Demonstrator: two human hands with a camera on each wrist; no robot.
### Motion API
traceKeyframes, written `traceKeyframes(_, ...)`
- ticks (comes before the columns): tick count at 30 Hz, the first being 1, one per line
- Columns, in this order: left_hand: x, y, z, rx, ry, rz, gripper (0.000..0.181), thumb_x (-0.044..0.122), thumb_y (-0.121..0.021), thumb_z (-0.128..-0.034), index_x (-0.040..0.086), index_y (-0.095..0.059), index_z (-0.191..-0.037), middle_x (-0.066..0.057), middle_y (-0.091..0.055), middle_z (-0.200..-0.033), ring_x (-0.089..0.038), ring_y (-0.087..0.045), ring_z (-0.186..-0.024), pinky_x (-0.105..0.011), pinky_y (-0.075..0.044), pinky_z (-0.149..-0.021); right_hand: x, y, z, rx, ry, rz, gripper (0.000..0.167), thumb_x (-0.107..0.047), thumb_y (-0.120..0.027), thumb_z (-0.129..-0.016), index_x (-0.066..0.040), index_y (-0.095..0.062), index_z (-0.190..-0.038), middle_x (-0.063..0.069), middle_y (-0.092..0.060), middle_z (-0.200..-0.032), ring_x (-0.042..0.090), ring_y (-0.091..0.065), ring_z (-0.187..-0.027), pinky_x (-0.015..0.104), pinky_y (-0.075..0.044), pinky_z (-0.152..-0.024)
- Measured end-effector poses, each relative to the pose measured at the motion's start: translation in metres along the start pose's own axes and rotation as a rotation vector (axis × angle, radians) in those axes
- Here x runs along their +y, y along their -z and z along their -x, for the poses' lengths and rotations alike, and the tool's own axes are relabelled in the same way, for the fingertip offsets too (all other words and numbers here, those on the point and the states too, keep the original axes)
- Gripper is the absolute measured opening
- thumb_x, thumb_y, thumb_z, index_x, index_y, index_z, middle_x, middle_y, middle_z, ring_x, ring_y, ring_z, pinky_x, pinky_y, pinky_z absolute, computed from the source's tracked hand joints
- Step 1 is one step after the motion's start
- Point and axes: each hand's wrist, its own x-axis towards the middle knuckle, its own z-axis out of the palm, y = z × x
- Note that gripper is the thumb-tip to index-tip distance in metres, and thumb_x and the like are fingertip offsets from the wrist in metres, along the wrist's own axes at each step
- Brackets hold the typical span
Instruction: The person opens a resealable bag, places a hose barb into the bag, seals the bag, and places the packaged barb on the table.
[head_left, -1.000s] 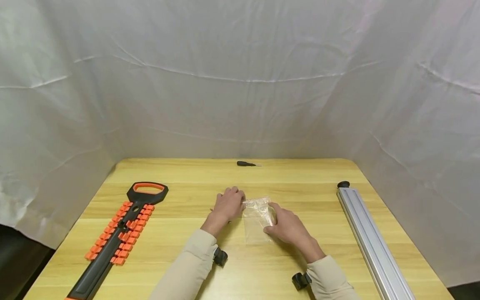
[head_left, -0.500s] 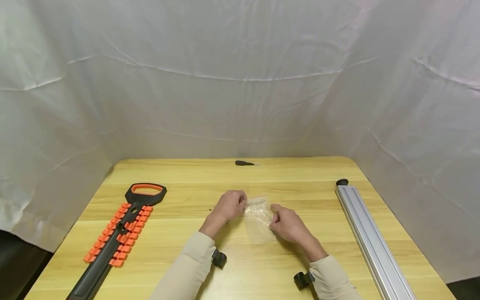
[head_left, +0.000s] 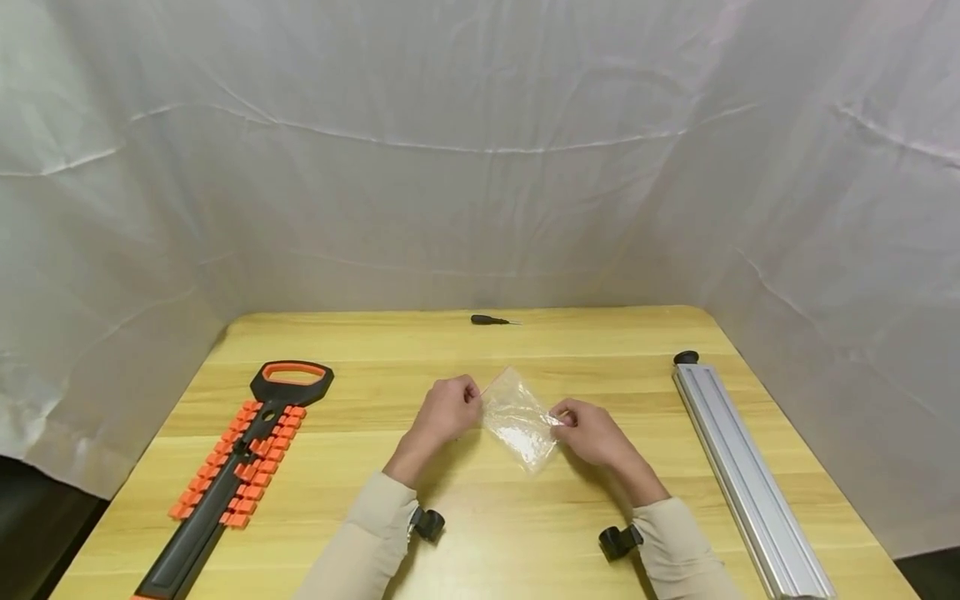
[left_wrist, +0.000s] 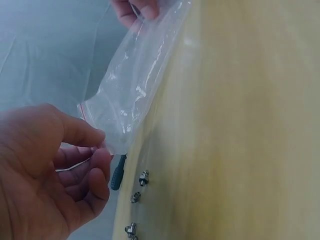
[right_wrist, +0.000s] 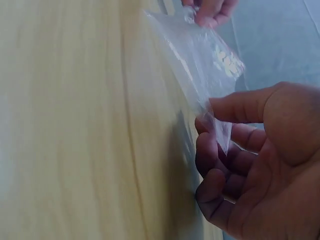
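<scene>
Your left hand [head_left: 447, 408] is pinching one corner of the clear plastic bag [head_left: 517, 421] between the thumb and the index finger, while its other fingers are curled inward. Your right hand [head_left: 592, 431] is pinching the opposite side of this bag, also with thumb against finger. The bag is therefore between your two hands, over the middle of the wooden table [head_left: 517, 546], turned so that one corner points away from you; whether it touches the wood, I cannot tell. In the left wrist view, several small metal pieces [left_wrist: 144, 178] lie on the table near your left hand. Beyond your hands, near the far edge, there is a black screwdriver [head_left: 489, 320]. A black and orange tool [head_left: 197, 517] lies at the left, and a silver metal bar [head_left: 750, 475] at the right.
</scene>
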Motion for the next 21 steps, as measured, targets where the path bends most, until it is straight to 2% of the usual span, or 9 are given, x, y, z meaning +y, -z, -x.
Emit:
traceKeyframes(5, -0.002, 0.002, 0.009, -0.045, 0.019, -0.032, 0.014, 0.011, -0.058, -0.0871, 0.008, -0.069, -0.095, 0.003, -0.062, -0.070, -0.007, -0.048, -0.052, -0.021, -0.039, -0.051, 0.005, 0.003, -0.005, 0.038, 0.023, 0.038, 0.019, -0.019, -0.064, -0.092, -0.014, -0.066, -0.110, 0.004, -0.067, -0.093, 0.015, -0.059, -0.080, 0.033, -0.048, -0.073)
traceKeyframes(8, 0.000, 0.004, 0.016, -0.098, 0.045, -0.017, 0.022, 0.011, -0.059, -0.0851, 0.006, -0.069, -0.104, 0.003, -0.062, -0.068, -0.008, -0.049, -0.049, -0.026, -0.044, -0.051, 0.006, 0.006, -0.010, 0.045, 0.027, 0.044, 0.022, -0.017, -0.063, -0.091, -0.013, -0.065, -0.112, 0.007, -0.068, -0.097, 0.019, -0.062, -0.085, 0.036, -0.050, -0.075)
traceKeyframes(10, 0.002, 0.005, 0.020, -0.124, 0.054, -0.015, 0.025, 0.012, -0.060, -0.0844, 0.005, -0.068, -0.107, 0.003, -0.065, -0.067, -0.008, -0.052, -0.049, -0.036, -0.052, -0.061, 0.006, 0.007, -0.014, 0.051, 0.019, 0.055, 0.023, -0.017, -0.063, -0.091, -0.014, -0.065, -0.114, 0.008, -0.068, -0.101, 0.021, -0.063, -0.090, 0.038, -0.051, -0.077)
traceKeyframes(12, 0.005, 0.005, 0.024, -0.140, 0.058, -0.016, 0.025, 0.013, -0.063, -0.0831, 0.005, -0.069, -0.106, 0.002, -0.067, -0.071, -0.008, -0.055, -0.051, -0.042, -0.054, -0.068, 0.005, 0.008, -0.018, 0.054, 0.013, 0.063, 0.025, -0.017, -0.062, -0.091, -0.015, -0.064, -0.116, 0.008, -0.068, -0.104, 0.023, -0.063, -0.094, 0.040, -0.051, -0.079)
traceKeyframes(15, 0.008, 0.002, 0.028, -0.146, 0.058, -0.018, 0.017, 0.015, -0.069, -0.0809, 0.007, -0.070, -0.096, 0.001, -0.069, -0.075, -0.008, -0.057, -0.054, -0.037, -0.053, -0.070, 0.005, 0.007, -0.024, 0.052, -0.009, 0.064, 0.026, -0.018, -0.061, -0.092, -0.015, -0.063, -0.117, 0.007, -0.068, -0.106, 0.022, -0.063, -0.094, 0.040, -0.051, -0.079)
traceKeyframes(17, 0.009, 0.000, 0.030, -0.137, 0.053, -0.016, 0.006, 0.014, -0.070, -0.0799, 0.009, -0.069, -0.082, 0.002, -0.066, -0.070, -0.006, -0.052, -0.052, -0.027, -0.048, -0.059, 0.004, 0.005, -0.029, 0.053, -0.014, 0.063, 0.027, -0.019, -0.062, -0.092, -0.015, -0.063, -0.118, 0.006, -0.068, -0.106, 0.021, -0.063, -0.094, 0.040, -0.051, -0.080)
traceKeyframes(18, 0.010, -0.001, 0.031, -0.131, 0.055, -0.014, 0.006, 0.014, -0.070, -0.0797, 0.010, -0.068, -0.076, 0.003, -0.063, -0.067, -0.006, -0.050, -0.050, -0.025, -0.044, -0.055, 0.004, 0.004, -0.031, 0.053, -0.014, 0.061, 0.027, -0.019, -0.062, -0.092, -0.014, -0.062, -0.119, 0.006, -0.068, -0.107, 0.021, -0.063, -0.095, 0.040, -0.051, -0.082)
traceKeyframes(21, 0.011, -0.004, 0.034, -0.108, 0.070, -0.028, 0.023, 0.013, -0.070, -0.0796, 0.015, -0.059, -0.060, 0.007, -0.052, -0.056, -0.006, -0.040, -0.047, -0.022, -0.037, -0.053, 0.003, 0.002, -0.034, 0.070, 0.001, 0.060, 0.030, -0.019, -0.063, -0.092, -0.013, -0.062, -0.121, 0.008, -0.066, -0.113, 0.025, -0.062, -0.104, 0.044, -0.049, -0.089)
